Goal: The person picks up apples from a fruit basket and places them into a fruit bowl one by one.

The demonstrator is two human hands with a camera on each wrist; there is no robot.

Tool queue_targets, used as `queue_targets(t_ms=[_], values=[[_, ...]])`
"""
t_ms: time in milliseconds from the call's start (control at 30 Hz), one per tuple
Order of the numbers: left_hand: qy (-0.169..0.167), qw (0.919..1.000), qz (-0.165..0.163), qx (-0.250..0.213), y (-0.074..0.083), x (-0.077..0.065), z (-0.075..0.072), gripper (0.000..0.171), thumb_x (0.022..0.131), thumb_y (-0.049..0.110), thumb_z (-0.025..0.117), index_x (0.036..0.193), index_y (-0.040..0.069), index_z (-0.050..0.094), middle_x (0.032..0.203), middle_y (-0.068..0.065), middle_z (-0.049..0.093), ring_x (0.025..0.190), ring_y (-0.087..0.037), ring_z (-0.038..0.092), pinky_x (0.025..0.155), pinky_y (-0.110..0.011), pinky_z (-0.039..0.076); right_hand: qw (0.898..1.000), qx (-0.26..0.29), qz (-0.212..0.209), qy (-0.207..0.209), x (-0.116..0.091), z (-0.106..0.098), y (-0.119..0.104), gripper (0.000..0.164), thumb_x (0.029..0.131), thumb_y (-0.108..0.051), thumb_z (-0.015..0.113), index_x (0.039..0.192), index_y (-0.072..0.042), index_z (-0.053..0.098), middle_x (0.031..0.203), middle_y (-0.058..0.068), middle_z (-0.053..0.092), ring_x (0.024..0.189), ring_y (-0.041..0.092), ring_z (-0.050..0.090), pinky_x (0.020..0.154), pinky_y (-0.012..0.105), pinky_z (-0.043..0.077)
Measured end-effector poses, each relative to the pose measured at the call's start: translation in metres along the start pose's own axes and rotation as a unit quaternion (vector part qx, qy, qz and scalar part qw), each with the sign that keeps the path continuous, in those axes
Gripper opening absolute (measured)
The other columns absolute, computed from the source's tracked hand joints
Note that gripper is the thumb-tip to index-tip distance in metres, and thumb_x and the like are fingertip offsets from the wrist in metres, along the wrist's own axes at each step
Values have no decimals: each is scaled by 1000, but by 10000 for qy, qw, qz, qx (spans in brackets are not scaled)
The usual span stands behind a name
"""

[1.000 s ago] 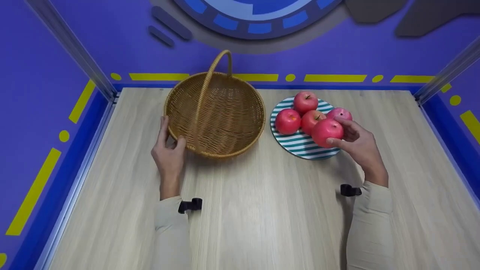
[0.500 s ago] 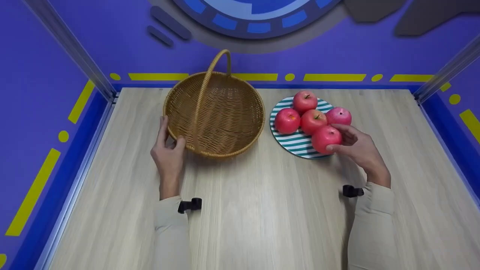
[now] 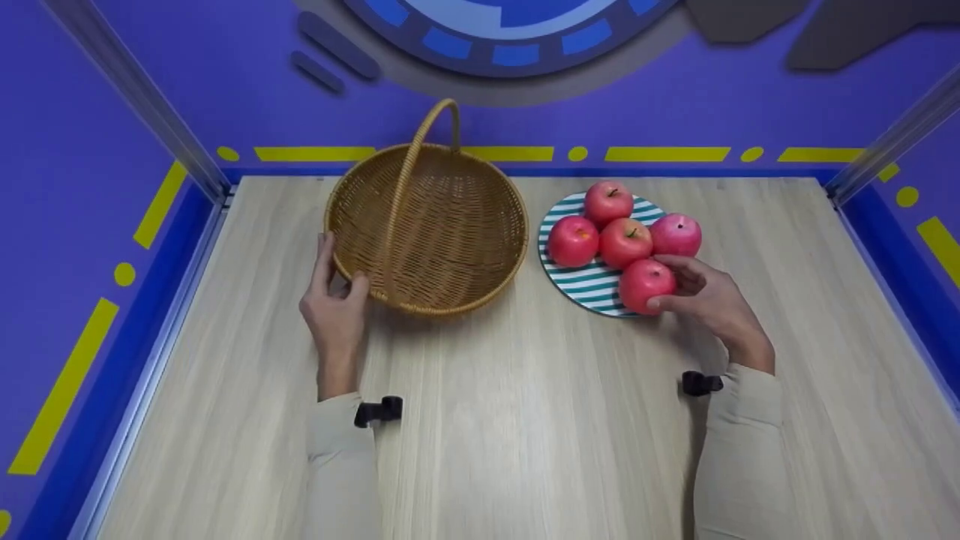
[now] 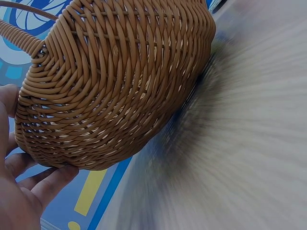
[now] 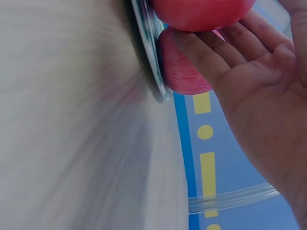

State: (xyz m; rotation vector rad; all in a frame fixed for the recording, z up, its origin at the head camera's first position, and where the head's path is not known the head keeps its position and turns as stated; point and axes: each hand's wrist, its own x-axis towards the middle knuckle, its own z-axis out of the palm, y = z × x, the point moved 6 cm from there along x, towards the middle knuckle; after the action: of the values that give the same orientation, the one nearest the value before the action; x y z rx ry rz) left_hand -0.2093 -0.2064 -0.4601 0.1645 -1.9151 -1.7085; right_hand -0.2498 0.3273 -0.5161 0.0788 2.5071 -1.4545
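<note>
In the head view, my left hand [image 3: 335, 319] holds the wicker basket [image 3: 480, 247] at its near left side. The thumb sits at the rim, and in the left wrist view the fingers [image 4: 57, 182] spread along the woven outer wall. Over the near right edge of a striped plate [image 3: 589, 289], my right hand [image 3: 716, 304] grips a red apple [image 3: 645, 286] between thumb and fingers. Its palm faces the right wrist camera, the fingers running along the apple's side. Other apples lie behind it on the plate: a pinkish one [image 3: 676, 234] and several red ones [image 3: 574, 241].
The basket's tall arched handle [image 3: 409, 172] rises over its left part. A pale wooden table [image 3: 495, 420] lies under everything. Blue panels [image 3: 750, 112] with yellow marks stand behind and at both sides, joined by metal posts [image 3: 142, 97].
My right hand and the gripped apple have moved toward me and slightly left, away from the pinkish apple, which now shows more fully. The left hand and basket stay in place.
</note>
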Motion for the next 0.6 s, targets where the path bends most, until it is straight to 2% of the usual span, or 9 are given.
queue_targets(t_ms=[133,400,600], values=[[33,10000,40,6,0,0,0,65,91,-11,60,155,-1,52,165,-17,41,141,-42,51,95,-26,56,10000,51,-40,-10,0,1,1,93,81,-38,94,160,-17,50,157,11,52,143,36,47,111,57,46],[-29,10000,-36,19,0,0,1,66,92,-10,59,157,0,49,166,-15,39,142,-40,50,100,-44,55,9999,20,-160,-17,3,4,0,92,82,-40,93,159,-15,50,156,13,52,143,37,47,111,55,46],[-61,9998,-124,147,1,-1,1,66,93,-8,59,158,2,48,167,-10,40,144,-36,49,100,-35,55,9997,7,-255,-57,4,6,0,87,86,-34,91,160,-15,49,156,13,51,142,36,48,106,46,52]])
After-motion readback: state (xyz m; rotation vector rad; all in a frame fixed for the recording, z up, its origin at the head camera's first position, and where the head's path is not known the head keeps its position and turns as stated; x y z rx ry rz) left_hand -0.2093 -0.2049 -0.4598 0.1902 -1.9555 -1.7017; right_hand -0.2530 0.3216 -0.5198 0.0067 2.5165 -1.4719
